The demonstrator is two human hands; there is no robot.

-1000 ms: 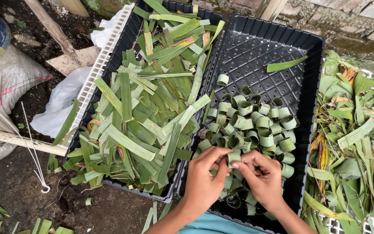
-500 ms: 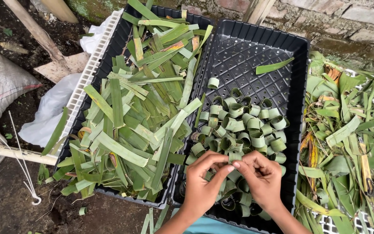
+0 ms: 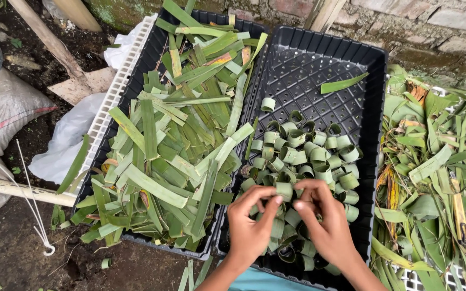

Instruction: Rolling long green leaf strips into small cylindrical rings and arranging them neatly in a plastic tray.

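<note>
2 hands, our left hand (image 3: 252, 229) and right hand (image 3: 327, 226), pinched 1 leaf ring (image 3: 284, 191) above the right tray (image 3: 373, 81); many rings (image 3: 311, 151) lay done, while the left tray (image 3: 152, 51) held plenty of uncurled leaf strips (image 3: 173, 145).

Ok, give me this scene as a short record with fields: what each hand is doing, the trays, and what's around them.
left hand: pinching a rolled leaf ring from its left side
right hand: fingertips on the same ring from the right
right black tray: pile of rolled leaf rings, one loose leaf strip
left black tray: heaped with flat cut leaf strips
right of trays: uncut leaves on a white grid
left of trays: white plastic sheet, sack, wooden pole
</note>
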